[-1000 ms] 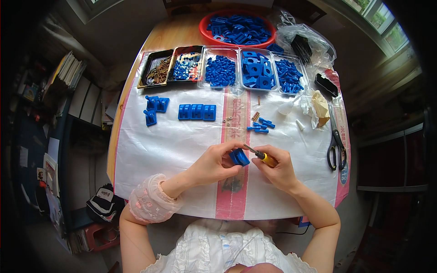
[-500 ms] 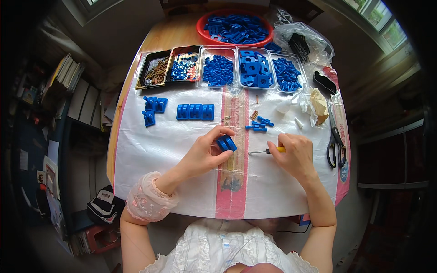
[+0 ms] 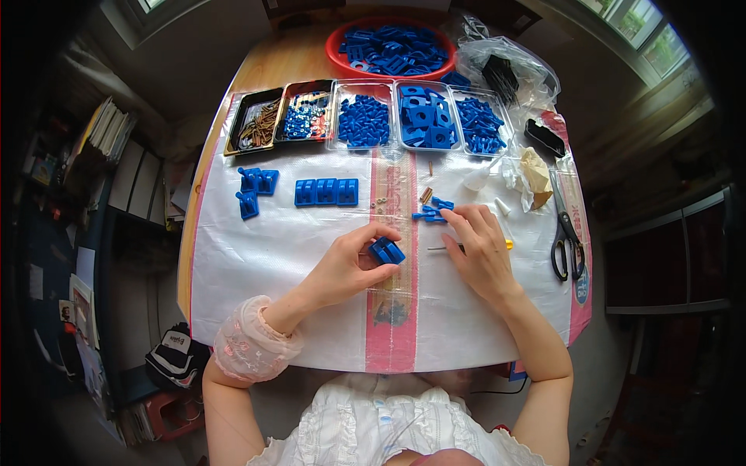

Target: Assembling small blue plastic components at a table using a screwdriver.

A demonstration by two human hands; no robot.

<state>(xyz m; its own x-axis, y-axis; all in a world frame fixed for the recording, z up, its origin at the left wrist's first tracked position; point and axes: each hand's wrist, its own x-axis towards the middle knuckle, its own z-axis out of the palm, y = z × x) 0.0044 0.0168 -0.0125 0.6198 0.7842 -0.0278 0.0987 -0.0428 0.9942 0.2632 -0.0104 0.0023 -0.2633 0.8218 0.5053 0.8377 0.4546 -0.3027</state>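
Note:
My left hand [image 3: 350, 258] pinches a blue plastic bracket [image 3: 386, 251] between thumb and fingers, slightly above the sheet. My right hand [image 3: 483, 252] stretches forward with thumb and fingers apart. Its fingertips reach the little group of small blue levers [image 3: 428, 215], seemingly touching the nearest one. Under this hand lies a screwdriver [image 3: 509, 244]; its thin shaft shows left of the thumb and its yellow handle end at the right, the middle being hidden. Beyond the levers are a few brass-coloured pins [image 3: 427, 194], and tiny metal nuts [image 3: 381, 201] sit to their left.
Finished-looking blue brackets stand in a row [image 3: 326, 192] and a cluster [image 3: 256, 187]. Behind are trays of screws [image 3: 263, 124], metal parts [image 3: 308, 116] and blue pieces [image 3: 364, 120], plus a red basin [image 3: 336, 60]. Black scissors [image 3: 569, 247] and a white nozzle [image 3: 502, 206] lie right.
My right hand has let the screwdriver down from its grip and moved forward and left to the small blue levers. My left hand keeps the bracket in nearly the same place.

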